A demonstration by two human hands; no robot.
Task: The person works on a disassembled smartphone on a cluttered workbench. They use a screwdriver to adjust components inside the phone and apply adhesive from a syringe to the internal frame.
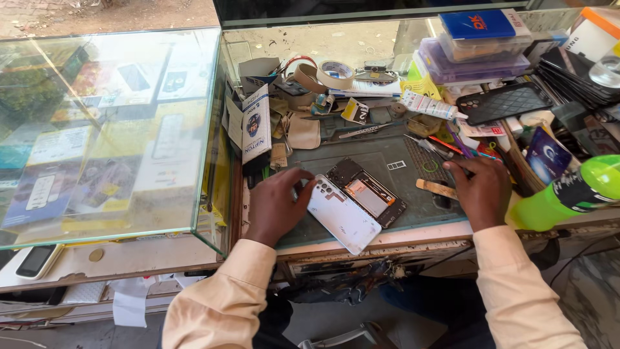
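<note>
On the grey work mat (387, 161) lies an opened phone (367, 192), and its white back cover (342, 214) leans on it, just beside. The left hand (279, 201) has its fingers curled on the cover's upper edge. The right hand (481, 190) rests on the mat, closed around a thin tool (426, 146). A green bottle (571, 192) lies near the right hand.

Item count, as I see it from the head view.
Two hands (278, 203) (481, 190), one opened phone (368, 192), one white back cover (343, 214), one green bottle (571, 192), two tape rolls (336, 73) (307, 76), one glass case (110, 129).
</note>
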